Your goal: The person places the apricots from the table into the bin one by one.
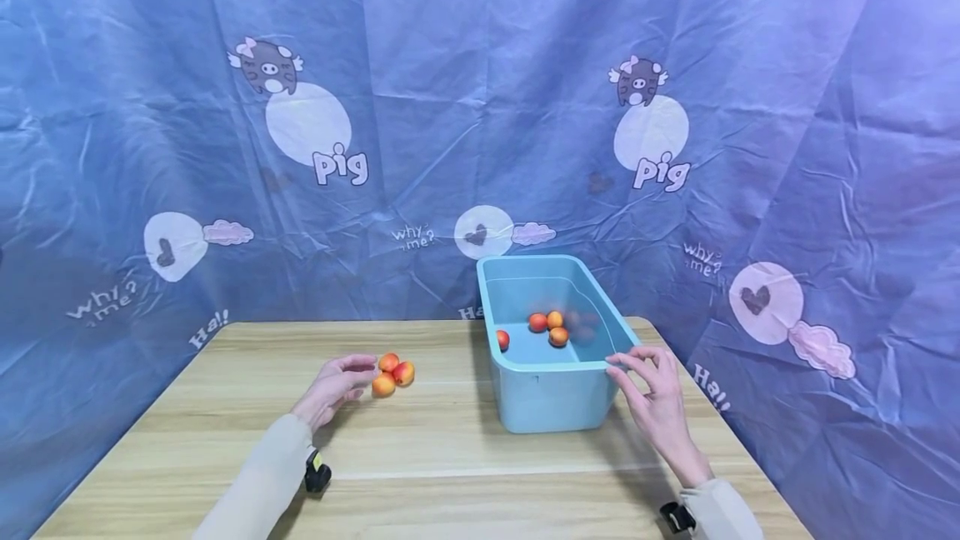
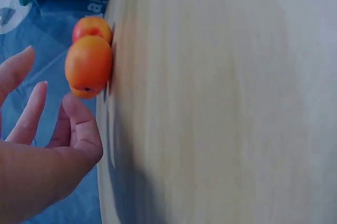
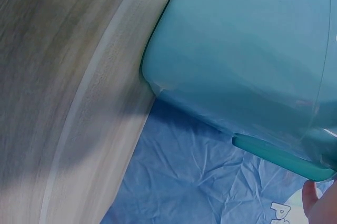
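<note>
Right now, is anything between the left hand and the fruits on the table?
Nothing visible. The left hand is open beside the three fruits on the table, with only a small gap of bare table between them. The blue bin stands off to the right.

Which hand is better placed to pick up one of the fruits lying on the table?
Probably the left hand: its open fingers are right beside the three fruits on the table. The right hand rests at the blue bin's rim, farther away.

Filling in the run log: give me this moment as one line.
left hand: open beside three orange-red fruits on wooden table | right hand: fingertips at rim of light-blue plastic bin | bin: four fruits inside
</note>
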A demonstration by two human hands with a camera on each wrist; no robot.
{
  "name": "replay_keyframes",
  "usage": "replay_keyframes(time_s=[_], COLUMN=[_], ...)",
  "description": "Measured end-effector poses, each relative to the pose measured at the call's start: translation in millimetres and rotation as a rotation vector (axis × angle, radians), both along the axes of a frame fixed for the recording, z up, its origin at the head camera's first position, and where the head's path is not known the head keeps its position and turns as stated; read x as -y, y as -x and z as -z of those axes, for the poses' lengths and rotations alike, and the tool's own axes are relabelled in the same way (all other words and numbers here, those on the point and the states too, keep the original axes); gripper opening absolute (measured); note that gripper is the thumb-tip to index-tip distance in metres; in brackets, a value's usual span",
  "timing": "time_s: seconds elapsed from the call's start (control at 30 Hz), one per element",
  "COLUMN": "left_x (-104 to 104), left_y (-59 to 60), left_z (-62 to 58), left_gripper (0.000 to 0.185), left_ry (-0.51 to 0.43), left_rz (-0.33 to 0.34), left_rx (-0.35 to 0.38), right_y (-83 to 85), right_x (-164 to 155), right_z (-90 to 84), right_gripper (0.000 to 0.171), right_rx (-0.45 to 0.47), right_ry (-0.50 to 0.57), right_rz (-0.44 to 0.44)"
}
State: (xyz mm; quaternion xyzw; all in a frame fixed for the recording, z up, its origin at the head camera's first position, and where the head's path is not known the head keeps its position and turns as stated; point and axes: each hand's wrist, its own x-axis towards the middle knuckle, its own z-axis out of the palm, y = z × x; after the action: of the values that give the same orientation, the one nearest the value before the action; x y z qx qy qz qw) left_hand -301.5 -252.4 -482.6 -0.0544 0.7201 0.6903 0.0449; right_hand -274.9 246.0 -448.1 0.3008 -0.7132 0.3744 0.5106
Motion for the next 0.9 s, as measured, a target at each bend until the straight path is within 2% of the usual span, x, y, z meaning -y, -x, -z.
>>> replay_keyframes(time_s=[0.3, 0.63, 0.9], left_x=[6.9, 6.2, 6.2], left_y=[10.6, 7.9, 8.5], left_z=[8.8, 7.4, 9.0], left_gripper=[0.055, 0.055, 0.048], left_ry=[0.013, 0.113, 0.17], left_rz=[0.179, 0.271, 0.329], left_rx=[0.004, -0.06, -0.067], right_y=[2.7, 1.9, 2.7], right_x=[-0.6, 0.1, -0.9], right_z=[0.7, -0.3, 3.1], right_gripper=[0.027, 0.033, 0.035], right_rx=[-0.014, 0.0, -0.002], right_ry=[-0.01, 0.0, 0.002], right_rz=[-0.002, -0.006, 0.0])
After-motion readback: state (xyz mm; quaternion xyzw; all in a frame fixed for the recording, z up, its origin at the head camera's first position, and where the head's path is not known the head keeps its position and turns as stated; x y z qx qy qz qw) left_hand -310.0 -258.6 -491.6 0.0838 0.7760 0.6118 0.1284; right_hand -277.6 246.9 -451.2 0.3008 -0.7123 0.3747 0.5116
